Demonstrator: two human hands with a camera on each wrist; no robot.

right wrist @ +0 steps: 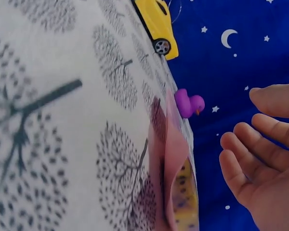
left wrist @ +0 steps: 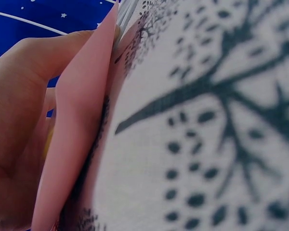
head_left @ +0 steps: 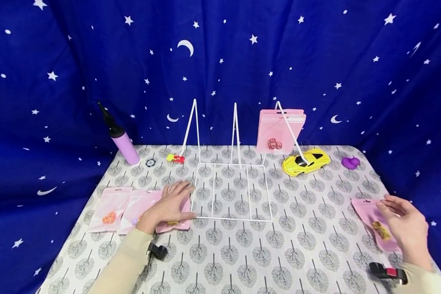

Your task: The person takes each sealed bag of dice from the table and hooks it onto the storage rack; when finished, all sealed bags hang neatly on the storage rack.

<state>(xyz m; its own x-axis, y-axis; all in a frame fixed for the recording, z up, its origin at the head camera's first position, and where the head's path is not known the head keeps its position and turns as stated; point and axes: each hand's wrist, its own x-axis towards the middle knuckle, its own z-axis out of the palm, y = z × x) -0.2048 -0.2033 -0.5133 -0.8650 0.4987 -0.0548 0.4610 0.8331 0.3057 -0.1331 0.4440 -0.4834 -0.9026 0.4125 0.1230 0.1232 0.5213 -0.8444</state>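
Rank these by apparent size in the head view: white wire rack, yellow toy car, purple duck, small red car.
Largest to smallest:
1. white wire rack
2. yellow toy car
3. purple duck and small red car look about alike; too close to rank.

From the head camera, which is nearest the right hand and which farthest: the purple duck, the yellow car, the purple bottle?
From the right hand:
1. Purple duck, at the table's far right edge.
2. Yellow car, left of the duck.
3. Purple bottle, far left corner.
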